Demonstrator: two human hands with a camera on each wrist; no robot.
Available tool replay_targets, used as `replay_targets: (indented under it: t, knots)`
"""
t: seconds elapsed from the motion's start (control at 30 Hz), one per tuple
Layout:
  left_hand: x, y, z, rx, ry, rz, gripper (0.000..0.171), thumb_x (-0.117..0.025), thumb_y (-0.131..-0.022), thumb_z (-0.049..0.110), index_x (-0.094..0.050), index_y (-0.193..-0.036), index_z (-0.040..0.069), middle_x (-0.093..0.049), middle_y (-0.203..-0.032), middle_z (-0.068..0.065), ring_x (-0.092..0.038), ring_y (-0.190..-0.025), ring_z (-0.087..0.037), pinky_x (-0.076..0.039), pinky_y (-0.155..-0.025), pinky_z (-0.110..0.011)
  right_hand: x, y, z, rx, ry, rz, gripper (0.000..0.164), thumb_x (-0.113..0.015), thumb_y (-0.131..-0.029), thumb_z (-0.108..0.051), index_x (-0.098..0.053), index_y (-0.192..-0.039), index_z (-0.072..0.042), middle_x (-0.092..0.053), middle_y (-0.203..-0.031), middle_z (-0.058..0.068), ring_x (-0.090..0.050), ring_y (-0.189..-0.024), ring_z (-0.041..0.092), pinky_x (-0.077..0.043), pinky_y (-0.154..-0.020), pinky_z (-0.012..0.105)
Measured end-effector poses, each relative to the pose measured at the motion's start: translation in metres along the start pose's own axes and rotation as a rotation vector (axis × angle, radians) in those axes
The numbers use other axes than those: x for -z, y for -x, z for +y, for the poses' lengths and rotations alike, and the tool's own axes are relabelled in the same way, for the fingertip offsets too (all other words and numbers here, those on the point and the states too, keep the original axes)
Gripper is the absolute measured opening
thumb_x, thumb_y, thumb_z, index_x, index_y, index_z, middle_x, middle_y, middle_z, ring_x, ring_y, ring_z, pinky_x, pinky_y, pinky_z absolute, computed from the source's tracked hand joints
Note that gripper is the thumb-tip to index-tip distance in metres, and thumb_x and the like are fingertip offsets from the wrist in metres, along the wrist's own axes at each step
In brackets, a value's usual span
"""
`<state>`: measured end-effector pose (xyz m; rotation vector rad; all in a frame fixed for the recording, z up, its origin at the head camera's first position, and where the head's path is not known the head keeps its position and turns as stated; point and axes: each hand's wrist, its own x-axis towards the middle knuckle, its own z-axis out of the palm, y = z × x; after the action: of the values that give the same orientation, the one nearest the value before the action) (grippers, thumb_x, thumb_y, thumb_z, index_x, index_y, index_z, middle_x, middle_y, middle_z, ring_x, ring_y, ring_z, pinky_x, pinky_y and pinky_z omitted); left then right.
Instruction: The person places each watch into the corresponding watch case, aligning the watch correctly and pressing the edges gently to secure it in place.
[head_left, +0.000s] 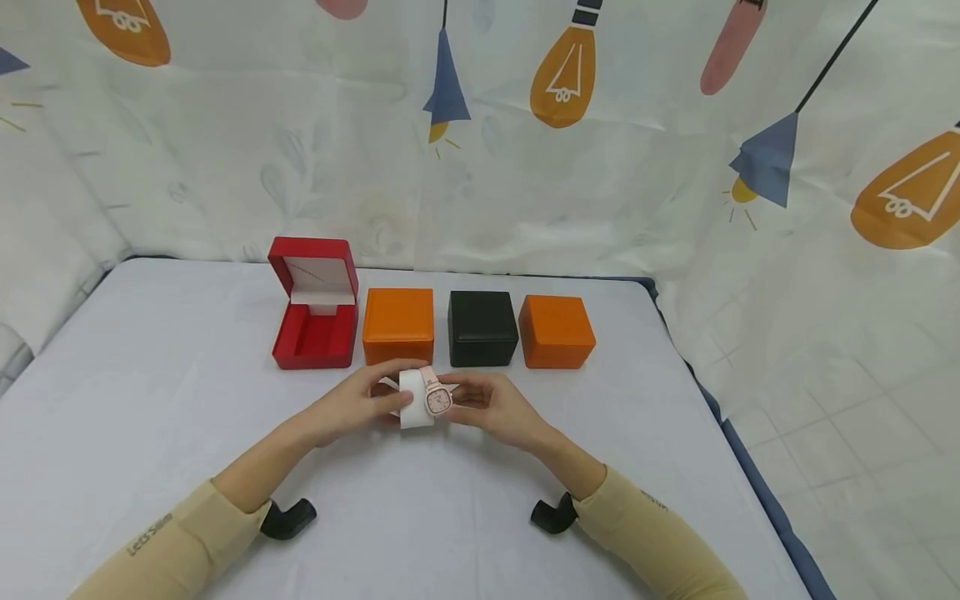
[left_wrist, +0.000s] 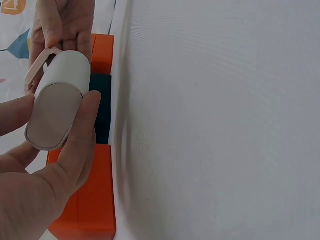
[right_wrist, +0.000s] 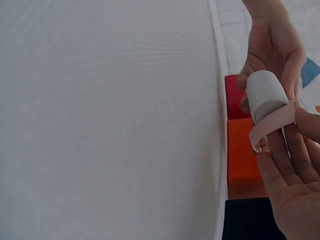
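In the head view my left hand point(head_left: 367, 398) grips a white watch cushion point(head_left: 413, 400) between thumb and fingers. My right hand point(head_left: 491, 404) pinches a pink wristwatch point(head_left: 438, 401) with a squarish dial, right beside the cushion. The left wrist view shows the cushion's flat oval end point(left_wrist: 54, 116) toward the camera. From the right wrist, the pink strap point(right_wrist: 272, 124) curves in a loop at the cushion's near end, with my right fingers inside and under it. Both hands are raised above the white tabletop, just in front of the boxes.
Along the back of the table point(head_left: 472, 517) stand an open red box point(head_left: 288, 342) with a red insert, an orange box point(head_left: 399, 321), a black box point(head_left: 483, 327) and another orange box point(head_left: 557, 329). A printed curtain point(head_left: 495, 200) hangs behind.
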<state>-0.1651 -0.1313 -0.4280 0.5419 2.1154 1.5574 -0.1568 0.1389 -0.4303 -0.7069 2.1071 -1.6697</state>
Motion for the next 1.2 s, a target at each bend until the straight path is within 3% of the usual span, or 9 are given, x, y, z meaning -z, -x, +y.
replay_targets:
  t: [0.33,0.63,0.93,1.2]
  knots:
    - [-0.002,-0.001,0.002,0.013,0.105,0.001,0.059,-0.069,-0.100,0.023,-0.046,-0.153,0.012,-0.051,-0.136,-0.018,-0.058,-0.114,-0.036,-0.060,-0.087,-0.042,0.000,-0.001,-0.001,0.063,0.019,0.034,0.041,-0.074,-0.094,0.000,-0.064,-0.134,0.001,-0.071,-0.116,0.010,-0.067,-0.104,0.021,-0.057,-0.093,0.035]
    - [-0.002,-0.001,0.004,0.004,0.113,0.017,0.060,-0.068,-0.101,0.023,-0.044,-0.154,0.007,-0.052,-0.138,-0.019,-0.056,-0.117,-0.035,-0.058,-0.091,-0.043,0.001,-0.004,-0.001,0.096,0.047,0.029,0.039,-0.072,-0.095,0.000,-0.065,-0.133,0.000,-0.070,-0.118,0.007,-0.066,-0.104,0.019,-0.057,-0.093,0.034]
    - [-0.010,-0.004,0.003,0.075,0.129,0.138,0.059,-0.069,-0.100,0.025,-0.042,-0.147,0.003,-0.049,-0.140,-0.023,-0.055,-0.123,-0.039,-0.058,-0.092,-0.041,0.001,-0.002,-0.005,0.078,0.110,0.058,0.039,-0.073,-0.095,-0.005,-0.064,-0.133,-0.003,-0.068,-0.101,0.005,-0.065,-0.093,0.018,-0.057,-0.091,0.031]
    - [-0.015,-0.005,0.005,0.120,0.195,0.180,0.059,-0.069,-0.100,0.023,-0.040,-0.148,0.003,-0.050,-0.141,-0.023,-0.054,-0.124,-0.038,-0.057,-0.093,-0.042,0.002,-0.003,-0.006,0.086,0.096,0.057,0.042,-0.072,-0.096,-0.004,-0.060,-0.137,-0.007,-0.069,-0.099,0.005,-0.066,-0.090,0.020,-0.057,-0.087,0.031]
